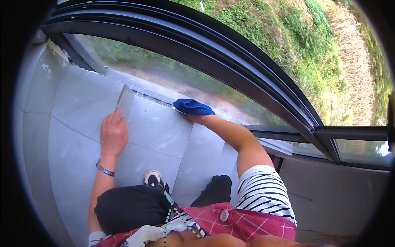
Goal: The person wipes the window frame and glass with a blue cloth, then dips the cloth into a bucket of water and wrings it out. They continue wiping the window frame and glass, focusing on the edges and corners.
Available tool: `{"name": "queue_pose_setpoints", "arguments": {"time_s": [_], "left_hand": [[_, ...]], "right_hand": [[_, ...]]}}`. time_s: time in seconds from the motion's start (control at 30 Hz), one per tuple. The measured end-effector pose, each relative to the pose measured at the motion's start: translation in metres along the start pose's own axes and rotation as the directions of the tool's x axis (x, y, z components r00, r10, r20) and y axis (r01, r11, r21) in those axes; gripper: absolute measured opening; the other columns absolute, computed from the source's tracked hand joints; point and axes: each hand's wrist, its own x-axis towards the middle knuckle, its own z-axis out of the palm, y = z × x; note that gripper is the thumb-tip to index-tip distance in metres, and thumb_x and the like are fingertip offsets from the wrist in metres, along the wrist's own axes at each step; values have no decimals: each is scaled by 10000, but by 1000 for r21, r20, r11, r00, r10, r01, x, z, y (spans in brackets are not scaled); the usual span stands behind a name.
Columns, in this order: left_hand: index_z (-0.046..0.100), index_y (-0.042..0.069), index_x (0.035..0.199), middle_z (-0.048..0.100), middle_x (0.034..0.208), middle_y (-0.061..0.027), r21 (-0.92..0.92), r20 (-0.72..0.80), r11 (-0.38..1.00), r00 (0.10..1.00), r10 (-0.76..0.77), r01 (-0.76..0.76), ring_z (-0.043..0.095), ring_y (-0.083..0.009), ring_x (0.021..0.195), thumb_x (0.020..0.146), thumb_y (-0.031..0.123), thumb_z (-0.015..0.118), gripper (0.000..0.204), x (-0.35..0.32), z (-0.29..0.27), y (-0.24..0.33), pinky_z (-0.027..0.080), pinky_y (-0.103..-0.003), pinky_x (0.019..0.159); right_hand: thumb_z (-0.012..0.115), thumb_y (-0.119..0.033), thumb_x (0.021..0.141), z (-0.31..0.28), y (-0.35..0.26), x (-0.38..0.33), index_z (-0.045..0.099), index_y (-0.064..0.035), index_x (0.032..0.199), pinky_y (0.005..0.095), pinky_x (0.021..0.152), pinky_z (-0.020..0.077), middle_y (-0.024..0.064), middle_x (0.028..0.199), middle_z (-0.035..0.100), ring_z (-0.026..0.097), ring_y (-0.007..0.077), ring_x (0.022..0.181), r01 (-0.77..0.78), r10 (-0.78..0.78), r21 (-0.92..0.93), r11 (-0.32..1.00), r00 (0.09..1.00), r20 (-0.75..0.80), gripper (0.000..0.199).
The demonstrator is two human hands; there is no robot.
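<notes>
While the person crouches on the grey tiled floor [156, 131] by the big window [214, 70], the right hand [196, 118] is mostly hidden under a blue cloth [191, 107]; it seems closed over the cloth and pressing it down, though the fingers cannot be seen; the left hand [113, 133] lies flat on the tile, fingers together and pointing toward the glass, bracing the body; a metal bracelet [105, 169] sits on that wrist. The cloth rests right at the seam where the floor meets the bottom edge of the glass, touching both; a thin pale strip [119, 98] stands at that edge just beyond the left fingertips. To wipe well here, my judgement: keep the cloth bunched and tight in the corner, push along the seam rather than across it, hold weight on the left palm so the right arm stays free. The cloth is a flattened wad; its long axis runs along the seam, left to right and slightly down in the picture, the narrower end pointing right. A grey shoe [153, 178] shows near the knees.
</notes>
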Motion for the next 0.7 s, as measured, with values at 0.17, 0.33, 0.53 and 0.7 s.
{"name": "queue_pose_setpoints", "arguments": {"time_s": [0.17, 0.33, 0.53, 0.7], "left_hand": [[614, -30, 873, 581, 1128, -127, -38, -9, 999, 1000, -29, 28, 549, -297, 987, 754, -1, 591, 125, 2, -1, 6, 451, -403, 830], [618, -30, 886, 579, 1134, -122, -46, -13, 997, 998, -57, 56, 548, -302, 986, 754, -9, 591, 136, 1, -5, 3, 453, -406, 832], [620, -25, 889, 575, 1135, -124, -34, -24, 999, 999, -41, 40, 545, -306, 989, 753, -11, 592, 139, 1, -5, 7, 450, -406, 838], [612, -23, 869, 575, 1124, -138, -62, -31, 997, 999, -40, 38, 541, -313, 998, 737, -15, 595, 134, -1, -2, 8, 443, -414, 842]], "right_hand": [[475, -195, 884, -13, 22, -45, 588, -101, 1139, 392, 945, 448, 170, 1193, 592, 537, 345, 1124, 194, -204, -64, 979, 948, -245, 294], [546, -171, 849, -72, 68, -180, 578, -111, 1076, 395, 875, 465, 150, 1114, 601, 574, 333, 1025, -27, -52, -425, 905, 984, -172, 237], [558, -174, 795, -125, 102, -309, 582, -72, 839, 427, 738, 442, 140, 841, 596, 581, 337, 838, -328, 208, -340, 881, 915, -345, 113], [563, -56, 764, -96, 112, -308, 595, -91, 798, 391, 671, 446, 140, 759, 588, 592, 295, 768, -335, 79, -604, 723, 909, -410, 59]]}}
